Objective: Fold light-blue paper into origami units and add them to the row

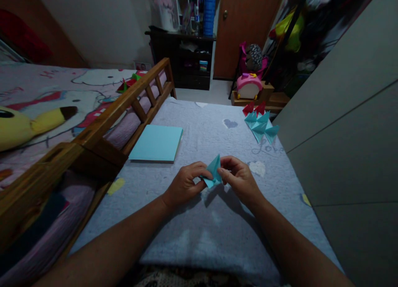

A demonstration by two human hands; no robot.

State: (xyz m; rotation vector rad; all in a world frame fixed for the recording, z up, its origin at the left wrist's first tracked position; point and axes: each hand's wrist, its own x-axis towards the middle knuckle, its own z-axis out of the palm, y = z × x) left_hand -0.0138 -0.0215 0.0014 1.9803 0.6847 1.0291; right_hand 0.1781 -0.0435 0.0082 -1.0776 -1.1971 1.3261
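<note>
A small folded piece of light-blue origami paper (214, 170), pointed at the top, is held just above the cloth-covered surface between both hands. My left hand (189, 180) pinches its lower left side between thumb and fingers. On the right edge, my right hand (238, 177) grips the paper with the thumb in front and the fingers partly hidden behind. To the left lies a square stack of light-blue paper (157, 143). Several finished-looking light-blue folded paper figures (261, 125) stand at the far right, with red folded figures (254, 108) behind them.
A wooden rail (124, 108) runs along the left side, beyond which a bed with patterned bedding (93, 80) holds a yellow plush toy (27, 129). Pale cabinet panels (348, 113) border the right. A dark shelf unit (182, 63) and a pink toy case (249, 87) stand behind.
</note>
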